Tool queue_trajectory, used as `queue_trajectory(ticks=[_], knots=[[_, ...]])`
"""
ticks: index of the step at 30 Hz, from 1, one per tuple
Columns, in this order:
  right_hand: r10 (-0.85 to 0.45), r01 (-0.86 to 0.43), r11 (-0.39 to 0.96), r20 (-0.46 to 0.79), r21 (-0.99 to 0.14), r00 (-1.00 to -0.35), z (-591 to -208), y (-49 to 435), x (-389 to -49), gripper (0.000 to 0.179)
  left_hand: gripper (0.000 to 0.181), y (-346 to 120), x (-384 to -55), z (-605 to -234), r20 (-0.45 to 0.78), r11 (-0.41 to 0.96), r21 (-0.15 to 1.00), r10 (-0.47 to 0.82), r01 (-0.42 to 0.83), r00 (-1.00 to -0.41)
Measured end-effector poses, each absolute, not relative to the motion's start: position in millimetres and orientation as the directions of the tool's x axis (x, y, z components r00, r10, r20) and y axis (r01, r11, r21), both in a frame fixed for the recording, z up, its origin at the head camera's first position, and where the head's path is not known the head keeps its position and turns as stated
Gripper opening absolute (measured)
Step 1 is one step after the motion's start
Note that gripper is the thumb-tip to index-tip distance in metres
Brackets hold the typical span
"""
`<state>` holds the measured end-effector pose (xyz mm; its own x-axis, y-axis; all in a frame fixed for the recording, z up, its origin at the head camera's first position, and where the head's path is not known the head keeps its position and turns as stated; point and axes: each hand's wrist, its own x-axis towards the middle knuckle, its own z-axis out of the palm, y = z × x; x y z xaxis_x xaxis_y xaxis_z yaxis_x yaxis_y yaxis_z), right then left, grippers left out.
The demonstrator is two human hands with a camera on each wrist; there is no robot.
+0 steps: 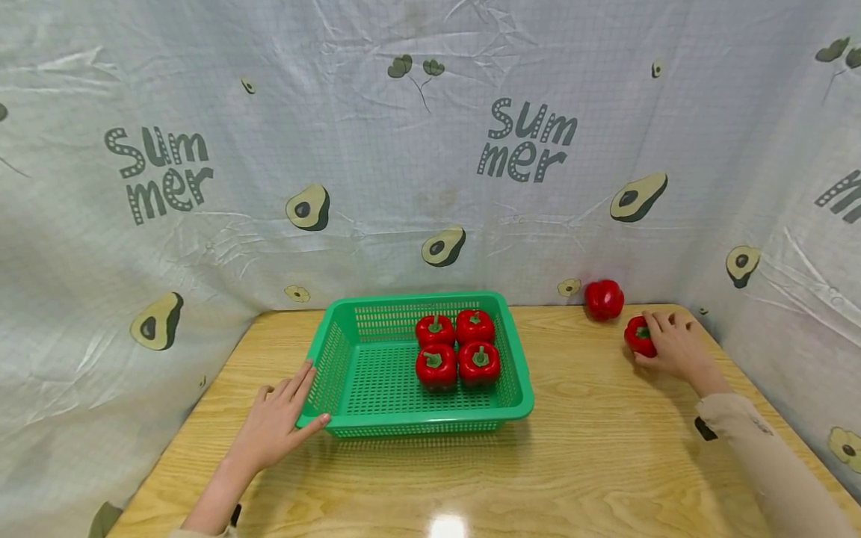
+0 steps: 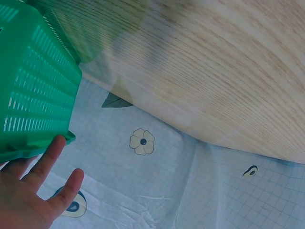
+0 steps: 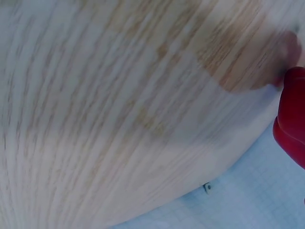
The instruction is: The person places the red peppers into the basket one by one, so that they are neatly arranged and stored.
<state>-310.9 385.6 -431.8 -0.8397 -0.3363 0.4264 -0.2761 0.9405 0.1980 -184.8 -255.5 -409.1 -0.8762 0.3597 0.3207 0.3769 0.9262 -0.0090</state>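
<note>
A green plastic basket (image 1: 430, 421) stands on the table with several red bell peppers (image 1: 437, 366) grouped in its right half. My left hand (image 1: 272, 426) rests on the basket's left front corner, its fingers straight along the rim. In the left wrist view the fingers (image 2: 50, 160) touch the rim of the green basket (image 2: 43, 90). Over at the right, my right hand (image 1: 675, 347) grips a red bell pepper (image 1: 637, 338) from its right side, with the green stem towards the palm. Part of a red pepper (image 3: 293, 117) shows at the edge of the right wrist view.
Another red bell pepper (image 1: 604, 300) is at the table's back edge, just behind and left of the gripped one. A printed cloth (image 1: 377, 149) hangs behind and along both sides of the wooden table (image 1: 572, 478).
</note>
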Motion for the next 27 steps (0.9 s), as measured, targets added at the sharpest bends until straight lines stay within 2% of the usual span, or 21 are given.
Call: queue_trajectory(ticks=[8,16,27], knots=[[-0.374,-0.328,0.927,0.432,0.181,-0.821,-427,374,-310,0.072,0.076,-256,-185,-409,0.316,0.927,-0.004,0.358,0.376,-0.879],[-0.447,-0.375,0.895,0.490,0.243,-0.748,-416,352,-309,0.074,0.076,-256,-186,-409,0.325,0.925,-0.010,0.363,0.381,-0.873],[-0.506,-0.469,0.856,0.531,0.217,-0.680,-398,321,-305,0.079,0.077,-256,-186,-407,0.322,0.924,-0.002,0.362,0.382,-0.875]])
